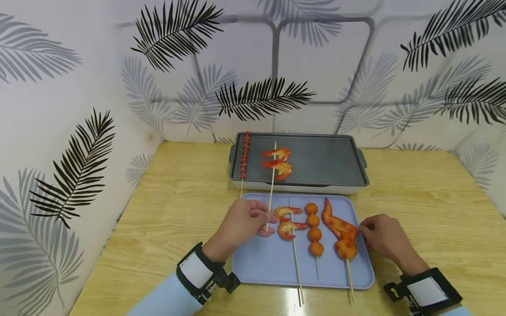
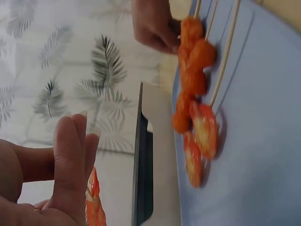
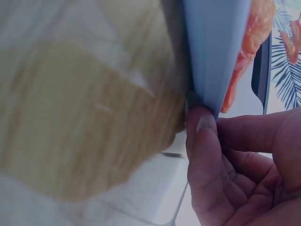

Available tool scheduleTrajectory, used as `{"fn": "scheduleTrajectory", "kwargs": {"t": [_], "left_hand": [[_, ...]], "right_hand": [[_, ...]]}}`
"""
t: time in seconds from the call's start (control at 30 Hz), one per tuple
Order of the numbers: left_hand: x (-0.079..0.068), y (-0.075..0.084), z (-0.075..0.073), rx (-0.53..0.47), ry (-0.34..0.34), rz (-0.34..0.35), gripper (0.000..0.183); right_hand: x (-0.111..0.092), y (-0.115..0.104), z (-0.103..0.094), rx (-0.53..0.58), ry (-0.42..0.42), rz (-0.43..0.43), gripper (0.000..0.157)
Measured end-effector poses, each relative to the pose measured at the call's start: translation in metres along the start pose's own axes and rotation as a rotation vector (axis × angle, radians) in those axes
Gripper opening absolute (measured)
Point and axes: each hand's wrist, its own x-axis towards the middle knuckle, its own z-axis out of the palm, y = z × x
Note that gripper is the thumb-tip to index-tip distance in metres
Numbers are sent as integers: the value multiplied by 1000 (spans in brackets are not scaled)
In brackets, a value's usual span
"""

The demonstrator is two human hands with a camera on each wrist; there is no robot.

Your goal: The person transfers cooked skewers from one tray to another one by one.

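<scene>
In the head view my left hand (image 1: 247,220) pinches the lower stick of a shrimp skewer (image 1: 279,169), whose two shrimp appear over the left half of the dark griddle (image 1: 316,158). Part of that skewer (image 2: 94,202) shows beyond the fingers in the left wrist view. My right hand (image 1: 385,237) pinches the right rim of the lilac tray (image 1: 257,270); the right wrist view shows thumb and finger on its edge (image 3: 214,56). On the tray lie another shrimp skewer (image 1: 291,228), a skewer of orange balls (image 1: 314,234) and a chicken wing skewer (image 1: 343,232).
A thin skewer of red pieces (image 1: 245,156) lies along the griddle's left end, its stick over the front edge. The griddle stands right behind the tray on a wooden table (image 1: 170,210). A leaf-patterned wall covering (image 1: 253,57) rises behind and at the left.
</scene>
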Motion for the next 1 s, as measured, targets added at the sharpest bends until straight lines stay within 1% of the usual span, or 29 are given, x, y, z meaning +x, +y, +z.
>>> {"fn": "scheduleTrajectory", "kwargs": {"t": [0.13,0.27,0.4,0.5,0.57,0.67,0.77,0.87,1.0], "left_hand": [[-23,4,4,-24,-21,-16,20],[-43,4,12,-61,-35,-24,18],[-60,1,20,-89,-49,-13,15],[-72,-4,22,-109,-51,-12,14],[-79,-8,23,-126,-48,-30,12],[-87,-14,24,-160,-50,-81,10],[-92,-23,25,-196,-54,-135,9],[-94,-31,27,-216,-55,-170,8],[-96,-42,29,-213,-60,-201,10]], "right_hand": [[1,0,-1,11,-7,-3,18],[1,0,-2,17,-12,-2,18],[1,1,-1,17,-11,-3,18],[1,2,0,16,-12,0,18],[1,2,0,14,-9,-6,18],[1,2,0,10,0,-17,18],[2,3,0,15,1,-20,18],[2,2,-1,16,-2,-21,18],[2,1,0,6,-10,-13,19]]}}
